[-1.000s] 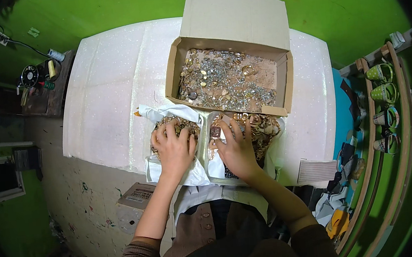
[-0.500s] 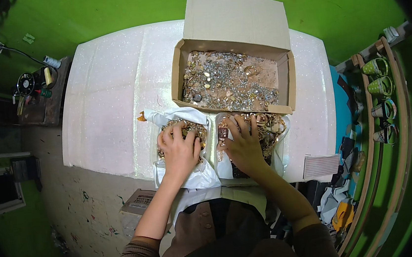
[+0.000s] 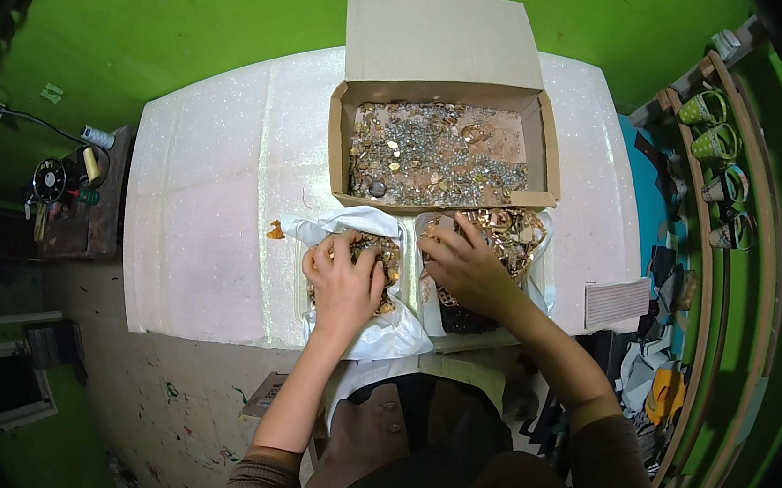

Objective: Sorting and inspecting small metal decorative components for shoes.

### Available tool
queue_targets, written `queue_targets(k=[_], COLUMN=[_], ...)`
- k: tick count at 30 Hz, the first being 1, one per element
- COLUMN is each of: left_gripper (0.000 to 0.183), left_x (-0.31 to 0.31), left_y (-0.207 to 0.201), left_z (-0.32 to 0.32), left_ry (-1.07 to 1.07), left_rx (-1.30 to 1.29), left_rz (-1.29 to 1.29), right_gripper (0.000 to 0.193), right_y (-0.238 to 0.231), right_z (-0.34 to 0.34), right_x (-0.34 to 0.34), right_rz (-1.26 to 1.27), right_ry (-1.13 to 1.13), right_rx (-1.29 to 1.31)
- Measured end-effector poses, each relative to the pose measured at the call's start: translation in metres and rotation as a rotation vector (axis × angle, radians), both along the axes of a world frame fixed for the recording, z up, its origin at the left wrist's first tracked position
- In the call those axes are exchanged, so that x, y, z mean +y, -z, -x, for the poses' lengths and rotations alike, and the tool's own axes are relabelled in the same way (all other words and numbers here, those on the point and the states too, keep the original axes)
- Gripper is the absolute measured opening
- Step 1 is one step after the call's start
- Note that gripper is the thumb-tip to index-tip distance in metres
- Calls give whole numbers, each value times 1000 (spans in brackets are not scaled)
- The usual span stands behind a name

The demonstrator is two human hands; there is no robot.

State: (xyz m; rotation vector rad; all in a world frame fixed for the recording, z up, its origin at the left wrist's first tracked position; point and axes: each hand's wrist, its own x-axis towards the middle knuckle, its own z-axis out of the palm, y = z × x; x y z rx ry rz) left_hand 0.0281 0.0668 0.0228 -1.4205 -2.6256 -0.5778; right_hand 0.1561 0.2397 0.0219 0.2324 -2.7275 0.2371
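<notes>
White sparkly cover (image 3: 194, 202) spread across table; open cardboard box (image 3: 548, 146) on it, lid back, small shiny bits (image 3: 443, 150) scattered inside; right container (image 3: 432, 315), clear-walled, just below box, gold-toned pieces (image 3: 514, 230) heaped in it; left container (image 3: 408, 266) beside it, white plastic lining (image 3: 386, 337) folded over edges, small mixed pieces (image 3: 386, 261) within; right hand (image 3: 477, 271) over right container, fingers bent, somewhat apart; left hand (image 3: 343, 288) over left container, fingers curled, slightly apart; cannot tell if either pinches anything
</notes>
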Motion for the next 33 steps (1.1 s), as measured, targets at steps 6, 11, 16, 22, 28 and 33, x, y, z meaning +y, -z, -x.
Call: queue_targets(k=[6,11,16,22,28,33], left_gripper=[21,20,21,47,40,13], left_x=[1,8,21,45,53,52], left_y=[-5,-10,-7,16,17,-5], left_z=[-6,-18,-47,-81,-85,-79], left_ry=[21,57,155,218,133,101], left_rx=[22,18,-17,54,147,191], left_rz=[-12,-7,-39,74,113,118], right_gripper=[14,15,18,32,32,24], right_y=[-26,-29,-29,-19,-8,-23], right_z=[24,23,-19,-79,-94,-100], right_x=[24,36,46,41,45,63], right_rz=[96,209,274,211,249,274], right_ry=[112,220,341,380,325,357], right_rx=[-51,-77,-48,-155,-121,-76])
